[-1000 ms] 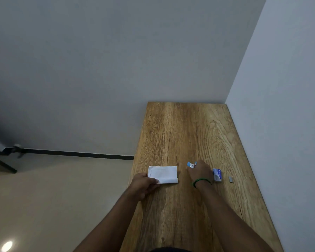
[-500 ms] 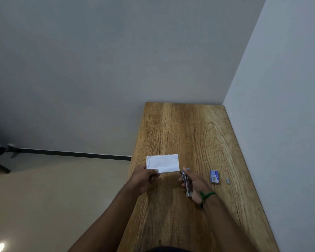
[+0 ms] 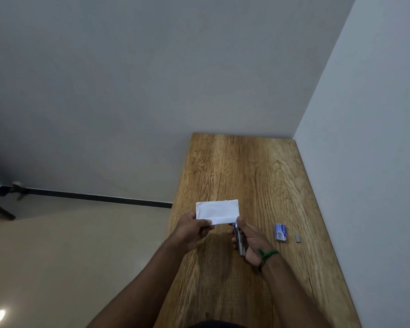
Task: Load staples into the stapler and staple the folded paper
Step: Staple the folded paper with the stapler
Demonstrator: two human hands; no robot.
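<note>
Wooden table: staple box (shut).

No legible text from my head cam. Only printed item I see: small blue staple box, lower right of frame, lying on the wooden table. It carries a white panel w/ a dark blue mark at its top edge and pale graphics below; lettering too small and blurred, so I can't get brand, nos. or staple size. I see no print on the folded paper, centre of frame: visible face plain white. No other labels or signs I can read.
</note>
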